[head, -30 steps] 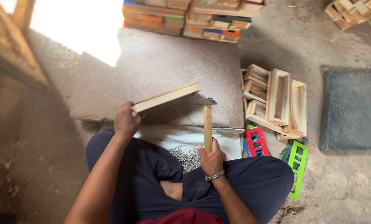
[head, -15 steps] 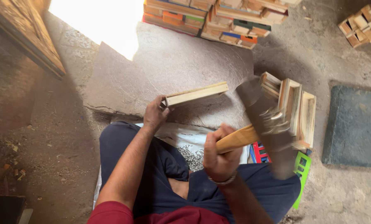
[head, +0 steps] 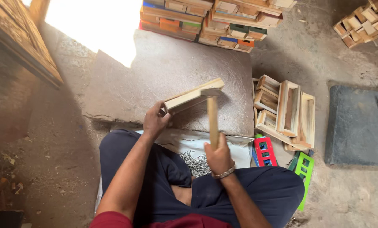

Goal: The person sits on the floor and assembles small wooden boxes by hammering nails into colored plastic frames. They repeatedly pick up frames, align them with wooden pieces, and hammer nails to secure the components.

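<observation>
The right hand (head: 217,157), closed around the hammer (head: 212,114), has brought its head down from the raised position onto the wooden frame (head: 192,96) at frame centre. The left hand (head: 156,120) still grips the frame's lower-left end on the stone slab (head: 155,80).

The frame (head: 192,96) is pale, bare, matt wood. The hammer (head: 212,114) has a smooth wooden handle and dull metal head. The slab (head: 163,80) is rough grey stone; the nails (head: 196,162) are shiny metal.

The hammer (head: 212,114) head blurs against the wooden frame (head: 193,95), whose near end hides under the left hand (head: 156,120), the right hand (head: 217,155) covers the handle's end, and the stacked boards (head: 214,19) run past the top edge.
</observation>
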Motion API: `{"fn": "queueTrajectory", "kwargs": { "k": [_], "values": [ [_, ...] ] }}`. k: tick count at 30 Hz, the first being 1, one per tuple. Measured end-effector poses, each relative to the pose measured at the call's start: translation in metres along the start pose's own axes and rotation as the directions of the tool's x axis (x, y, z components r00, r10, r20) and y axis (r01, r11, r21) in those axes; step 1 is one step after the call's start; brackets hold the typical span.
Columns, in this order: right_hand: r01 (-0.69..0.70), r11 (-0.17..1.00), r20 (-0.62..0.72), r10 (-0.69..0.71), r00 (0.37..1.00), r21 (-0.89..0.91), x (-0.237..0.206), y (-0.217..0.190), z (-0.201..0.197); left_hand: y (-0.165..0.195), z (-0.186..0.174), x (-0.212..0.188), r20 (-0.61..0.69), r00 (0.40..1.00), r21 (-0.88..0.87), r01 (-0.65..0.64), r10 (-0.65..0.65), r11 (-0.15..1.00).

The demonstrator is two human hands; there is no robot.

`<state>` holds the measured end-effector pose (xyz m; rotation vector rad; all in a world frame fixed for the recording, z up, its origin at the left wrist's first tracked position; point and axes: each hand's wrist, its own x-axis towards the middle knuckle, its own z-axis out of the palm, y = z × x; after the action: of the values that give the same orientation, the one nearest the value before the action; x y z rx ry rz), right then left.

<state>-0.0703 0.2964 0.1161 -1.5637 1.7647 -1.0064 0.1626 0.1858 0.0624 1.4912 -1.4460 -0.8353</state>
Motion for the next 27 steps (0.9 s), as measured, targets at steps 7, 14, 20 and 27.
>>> {"fn": "queueTrajectory", "kwargs": {
  "k": [7, 14, 20, 27],
  "values": [
    [-0.614, 0.694, 0.303, 0.534, 0.789, 0.376, 0.048, 0.061, -0.073, 0.005, 0.004, 0.02, 0.444, 0.79, -0.358, 0.59, -0.424, 0.724],
    [-0.517, 0.849, 0.123, 0.505, 0.854, 0.107, 0.076, 0.138, -0.107, 0.003, 0.037, -0.002, -0.043, 0.995, 0.281, -0.078, 0.093, 0.957],
    [-0.32, 0.708, 0.028, 0.432, 0.901, -0.629, 0.105, 0.169, -0.183, 0.007, 0.062, -0.018, 0.246, 0.92, 0.619, -0.392, 0.307, 0.68],
    [-0.421, 0.301, -0.069, 0.739, 0.67, -0.856, 0.098, 0.178, -0.208, -0.013, 0.063, -0.005, 0.269, 0.914, 0.624, -0.405, 0.303, 0.668]
  ]
}}
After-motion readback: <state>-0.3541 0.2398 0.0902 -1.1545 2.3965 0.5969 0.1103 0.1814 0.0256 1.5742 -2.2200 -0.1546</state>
